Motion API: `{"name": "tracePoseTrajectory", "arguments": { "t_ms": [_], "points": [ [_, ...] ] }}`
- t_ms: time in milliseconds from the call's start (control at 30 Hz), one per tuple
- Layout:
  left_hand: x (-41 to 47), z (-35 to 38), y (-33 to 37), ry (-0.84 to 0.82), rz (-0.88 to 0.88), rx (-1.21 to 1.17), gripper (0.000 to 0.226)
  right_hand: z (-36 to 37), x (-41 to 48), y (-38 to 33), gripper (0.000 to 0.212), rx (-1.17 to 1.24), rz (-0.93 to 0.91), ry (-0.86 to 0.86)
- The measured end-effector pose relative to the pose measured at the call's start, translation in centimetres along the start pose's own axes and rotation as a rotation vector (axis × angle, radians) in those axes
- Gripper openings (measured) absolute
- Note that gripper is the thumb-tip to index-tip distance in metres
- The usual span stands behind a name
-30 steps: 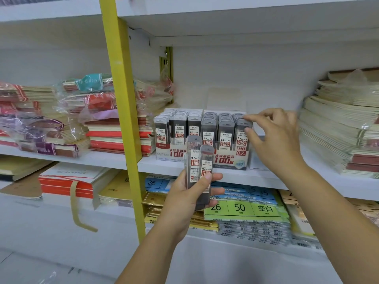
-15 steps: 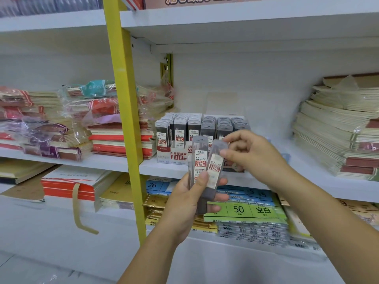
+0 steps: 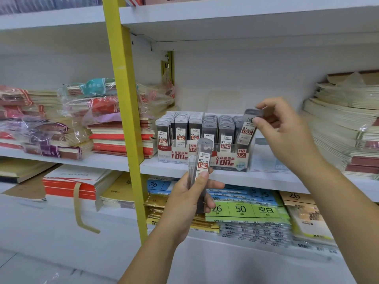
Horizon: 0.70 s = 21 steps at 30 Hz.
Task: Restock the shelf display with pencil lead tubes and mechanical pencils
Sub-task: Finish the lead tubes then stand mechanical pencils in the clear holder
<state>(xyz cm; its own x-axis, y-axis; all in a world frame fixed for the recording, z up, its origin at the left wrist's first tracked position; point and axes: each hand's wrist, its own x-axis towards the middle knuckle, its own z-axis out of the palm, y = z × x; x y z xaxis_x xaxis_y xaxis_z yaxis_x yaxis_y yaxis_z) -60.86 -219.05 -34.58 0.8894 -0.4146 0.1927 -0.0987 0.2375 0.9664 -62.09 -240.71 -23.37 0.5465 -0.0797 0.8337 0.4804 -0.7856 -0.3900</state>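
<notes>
Right hand (image 3: 285,132): fingers pinch one lead tube (image 3: 247,130) by its cap, tilted, just above the right end of the display box (image 3: 223,160).
Left hand (image 3: 188,199): fingers curl round spare tubes (image 3: 202,160), near the shelf (image 3: 184,171) edge.
Done: box rows look nearly full.
To do: seat this tube, then the spares; no mechanical pencils visible.

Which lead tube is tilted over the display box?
The tilted tube pinched by the right hand, at the display box's right end. The left hand holds a spare tube lower, before the shelf; boxed tubes stand upright.
</notes>
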Motion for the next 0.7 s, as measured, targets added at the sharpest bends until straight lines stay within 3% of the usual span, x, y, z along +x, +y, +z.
{"name": "tracePoseTrajectory", "arguments": {
  "t_ms": [133,233,333,467,533,633,700],
  "points": [
    [-0.1,0.1,0.2,-0.003,-0.004,-0.004,0.038,0.8,0.1,0.8,0.027,-0.066,0.038,-0.037],
    [-0.2,0.2,0.2,-0.014,0.0,-0.003,0.036,1.7,-0.1,1.5,0.022,-0.259,0.016,-0.04],
    [-0.3,0.1,0.2,-0.027,0.007,-0.004,0.023,2.4,-0.6,2.1,0.029,-0.381,0.044,-0.017],
    [-0.4,0.2,0.4,-0.026,0.011,-0.005,0.02,2.0,-1.1,1.3,0.026,-0.443,-0.022,0.111],
    [-0.5,0.4,0.5,-0.031,0.014,-0.013,0.024,1.7,-1.3,-0.1,0.022,-0.29,-0.088,0.096],
    [-0.6,0.8,0.7,-0.06,0.014,-0.025,0.028,1.8,-1.9,-2.7,0.028,0.207,0.116,-0.265],
    [-0.7,1.2,0.9,-0.085,0.012,-0.027,0.03,2.2,-2.5,-3.6,0.036,0.355,0.229,-0.452]
  ]
}}
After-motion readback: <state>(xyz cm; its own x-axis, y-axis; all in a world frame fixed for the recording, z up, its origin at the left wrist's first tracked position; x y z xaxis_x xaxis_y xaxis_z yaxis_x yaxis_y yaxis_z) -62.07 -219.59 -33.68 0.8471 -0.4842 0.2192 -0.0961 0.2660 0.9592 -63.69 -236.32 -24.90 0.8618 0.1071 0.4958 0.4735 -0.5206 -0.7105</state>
